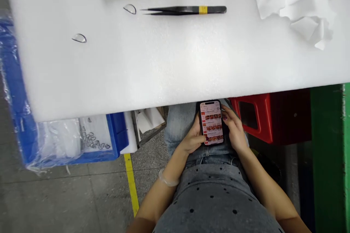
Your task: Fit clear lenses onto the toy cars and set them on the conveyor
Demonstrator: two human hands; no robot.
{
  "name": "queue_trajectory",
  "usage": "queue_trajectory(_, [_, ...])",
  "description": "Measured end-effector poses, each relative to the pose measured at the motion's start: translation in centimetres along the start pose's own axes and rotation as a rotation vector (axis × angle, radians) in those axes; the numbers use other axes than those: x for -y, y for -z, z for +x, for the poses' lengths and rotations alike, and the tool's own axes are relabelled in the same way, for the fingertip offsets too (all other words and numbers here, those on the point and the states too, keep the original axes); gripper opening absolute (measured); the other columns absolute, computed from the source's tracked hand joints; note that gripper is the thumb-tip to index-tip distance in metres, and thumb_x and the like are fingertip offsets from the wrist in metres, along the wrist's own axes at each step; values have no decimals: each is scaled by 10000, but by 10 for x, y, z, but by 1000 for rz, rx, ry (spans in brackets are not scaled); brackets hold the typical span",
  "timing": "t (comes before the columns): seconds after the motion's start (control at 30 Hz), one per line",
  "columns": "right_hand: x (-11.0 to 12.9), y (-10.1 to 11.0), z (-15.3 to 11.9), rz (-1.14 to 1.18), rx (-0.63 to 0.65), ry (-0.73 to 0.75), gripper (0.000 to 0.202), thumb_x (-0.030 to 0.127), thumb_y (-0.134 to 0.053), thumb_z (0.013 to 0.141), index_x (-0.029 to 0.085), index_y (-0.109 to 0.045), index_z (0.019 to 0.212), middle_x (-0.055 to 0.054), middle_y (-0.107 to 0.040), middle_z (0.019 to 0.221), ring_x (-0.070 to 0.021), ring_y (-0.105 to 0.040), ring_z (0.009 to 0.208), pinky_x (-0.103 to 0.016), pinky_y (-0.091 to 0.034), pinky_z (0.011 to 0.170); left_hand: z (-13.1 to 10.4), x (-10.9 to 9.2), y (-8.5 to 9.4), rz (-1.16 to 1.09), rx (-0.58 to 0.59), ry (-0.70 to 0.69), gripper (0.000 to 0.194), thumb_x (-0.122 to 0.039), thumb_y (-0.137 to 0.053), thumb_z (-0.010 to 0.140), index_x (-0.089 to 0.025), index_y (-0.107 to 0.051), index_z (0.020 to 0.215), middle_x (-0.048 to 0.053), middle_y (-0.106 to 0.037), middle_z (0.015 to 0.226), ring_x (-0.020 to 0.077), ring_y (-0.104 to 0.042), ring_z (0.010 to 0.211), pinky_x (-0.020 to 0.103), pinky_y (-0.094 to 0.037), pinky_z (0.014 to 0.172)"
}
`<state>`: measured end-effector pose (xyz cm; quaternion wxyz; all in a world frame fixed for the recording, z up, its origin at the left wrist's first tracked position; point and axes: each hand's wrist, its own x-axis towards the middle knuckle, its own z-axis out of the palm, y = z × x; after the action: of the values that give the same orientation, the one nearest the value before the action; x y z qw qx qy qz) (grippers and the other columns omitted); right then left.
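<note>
Phone [212,123] is over the lap [175,127], near the white worktop [169,65]. The left hand [193,137] has its grip curled around one side, the right hand [234,129] around the other. Black tweezers [184,10] lie on the worktop.

No text can be read; what the phone [212,123] shows is too small

The left hand [194,136] and right hand [235,129] hold a lit smartphone [212,122] over the lap [176,123], beside the white bench [175,62]. On it, black tweezers [186,10] lie between two dark-rimmed clear pieces [130,8] and a crumpled white sheet [298,2].
</note>
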<state>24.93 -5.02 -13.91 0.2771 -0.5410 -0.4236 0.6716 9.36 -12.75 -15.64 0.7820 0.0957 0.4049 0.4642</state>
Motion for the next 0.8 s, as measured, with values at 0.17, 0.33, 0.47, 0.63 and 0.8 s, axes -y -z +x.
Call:
queue_trajectory(0.17, [-5,-6,-23,-12,-58,-15,547,419,-552,902,247,-547,1422,-59,-557,1493,-268,-461,1438,-478,-385,1203,8,1,-5,3,-100,9,1058,-188,-775,724,-369,-194,1588,85,-593,1415,312,-571,1293,463,-488,1059])
queue_trajectory(0.33, [-13,-6,-47,72,-52,-63,588,441,-562,933,286,-471,1492,-31,-470,1566,-250,-405,1480,-465,-378,1219,16,-1,-14,18,-162,-57,919,-271,-850,702,-305,-398,1502,88,-581,1427,317,-521,1342,458,-432,1117])
queue_trajectory(0.47, [-23,-7,-45,56,-96,-29,579,459,-583,929,267,-505,1470,-44,-481,1558,-255,-399,1483,-474,-346,1235,19,-4,-14,-124,-180,0,727,-336,-732,799,-302,-453,1469,67,-626,1370,300,-538,1324,460,-433,1113])
queue_trajectory(0.63, [-29,-7,-37,44,-121,-16,528,445,-563,942,261,-546,1437,-48,-527,1522,-254,-428,1465,-467,-345,1234,21,-5,-11,-220,-184,19,642,-246,-648,765,-294,-531,1395,29,-655,1333,275,-525,1341,439,-417,1131])
queue_trajectory(0.8, [-27,-6,-38,42,-126,-1,497,418,-561,948,259,-568,1418,-49,-553,1499,-252,-466,1438,-465,-363,1224,21,-3,-13,-186,-234,21,683,-226,-628,746,-277,-502,1416,43,-667,1306,292,-547,1312,461,-441,1096])
